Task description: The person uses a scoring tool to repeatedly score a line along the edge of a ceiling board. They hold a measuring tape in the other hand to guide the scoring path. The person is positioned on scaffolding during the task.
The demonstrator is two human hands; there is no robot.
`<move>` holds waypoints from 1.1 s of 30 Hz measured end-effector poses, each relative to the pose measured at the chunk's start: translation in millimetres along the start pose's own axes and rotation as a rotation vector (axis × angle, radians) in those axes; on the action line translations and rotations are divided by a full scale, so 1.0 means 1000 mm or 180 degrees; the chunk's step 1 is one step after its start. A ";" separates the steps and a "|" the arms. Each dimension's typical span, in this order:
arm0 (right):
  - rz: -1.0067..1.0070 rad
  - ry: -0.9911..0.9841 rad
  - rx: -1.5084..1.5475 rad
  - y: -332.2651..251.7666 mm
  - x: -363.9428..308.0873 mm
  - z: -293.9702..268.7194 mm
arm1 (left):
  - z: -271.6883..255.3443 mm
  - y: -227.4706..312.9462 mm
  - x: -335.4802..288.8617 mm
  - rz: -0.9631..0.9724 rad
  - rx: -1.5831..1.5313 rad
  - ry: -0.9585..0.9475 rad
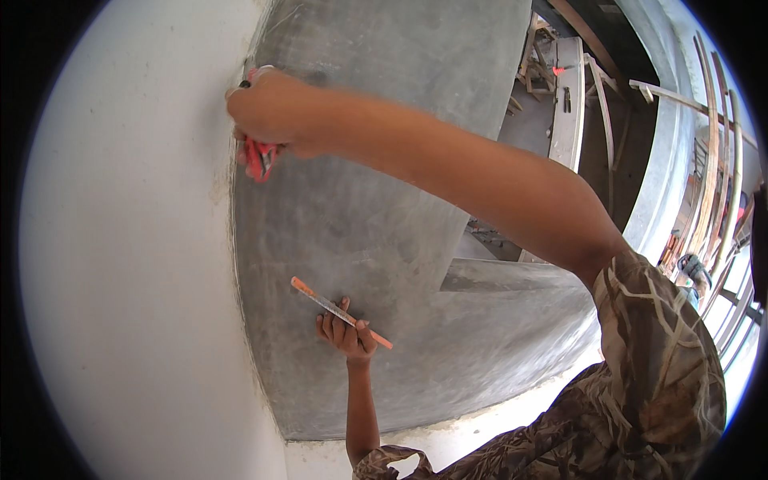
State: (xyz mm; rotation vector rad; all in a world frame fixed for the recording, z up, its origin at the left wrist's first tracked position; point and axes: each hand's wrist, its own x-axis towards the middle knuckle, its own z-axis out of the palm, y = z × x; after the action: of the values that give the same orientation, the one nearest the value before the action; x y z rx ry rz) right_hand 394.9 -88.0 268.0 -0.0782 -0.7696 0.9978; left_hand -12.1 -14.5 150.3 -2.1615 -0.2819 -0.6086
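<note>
At the upper left, my right hand (pixel 260 108) is closed at the seam where the smooth grey cement surface (pixel 344 208) meets the white wall (pixel 128 240). A red thing with dark and pale patches (pixel 261 158) sticks out below its fingers; most of it is hidden, so its kind does not show. Lower down, my left hand (pixel 349 332) grips a narrow, straight orange strip (pixel 308 290) smeared with grey, seen nearly edge-on. The strip lies slantwise across the fingers, over the grey surface.
Beyond the grey surface's edge, an opening at the upper right shows a pale plank (pixel 566 104) and loose timber pieces. Long poles (pixel 712 144) stand at the far right. A white surface (pixel 488 416) borders the grey cement at the bottom.
</note>
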 end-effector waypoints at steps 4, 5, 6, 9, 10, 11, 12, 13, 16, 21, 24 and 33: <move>-0.0195 -0.0110 -0.1184 0.012 0.005 -0.002 | -0.002 0.002 0.000 0.0001 0.0095 -0.0117; -0.0413 -0.0086 -0.1762 0.025 0.017 -0.010 | -0.002 0.002 0.001 0.0010 0.0091 -0.0102; -0.0512 -0.0075 -0.2244 0.024 0.014 -0.015 | -0.001 0.001 0.002 0.0025 0.0086 -0.0081; -0.0581 -0.0098 -0.3511 0.003 -0.018 -0.035 | -0.004 0.001 0.000 -0.0008 0.0067 -0.0084; -0.1085 0.0032 -0.3759 0.011 -0.008 -0.042 | -0.004 0.001 0.000 -0.0016 0.0058 -0.0082; -0.1571 0.0215 -0.4000 0.027 0.009 -0.061 | -0.001 0.003 0.003 0.0009 0.0012 -0.0099; -0.2079 0.0331 -0.4211 0.030 0.011 -0.061 | -0.002 0.002 0.002 -0.0011 0.0016 -0.0110; -0.1625 0.0203 -0.4018 0.031 0.012 -0.063 | -0.002 0.001 0.000 -0.0010 0.0017 -0.0100; -0.0627 -0.0165 -0.2913 0.010 -0.008 -0.055 | -0.001 0.000 -0.001 0.0009 0.0023 -0.0082; -0.0134 -0.0397 -0.1219 0.016 -0.003 -0.059 | -0.006 0.002 0.000 -0.0005 0.0158 -0.0114; -0.0276 -0.0347 -0.1444 0.019 -0.005 -0.061 | -0.005 -0.001 -0.002 0.0020 0.0138 -0.0107; -0.2432 0.0400 -0.4653 0.028 0.001 -0.099 | -0.003 -0.003 -0.003 -0.0011 0.0125 -0.0076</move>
State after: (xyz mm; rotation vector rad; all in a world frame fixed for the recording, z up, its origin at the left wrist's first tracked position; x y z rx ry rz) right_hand 436.1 -44.3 184.5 -1.0097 -1.1449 -0.4335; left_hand -17.0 -15.2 151.7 -2.1322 -0.3078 -0.5749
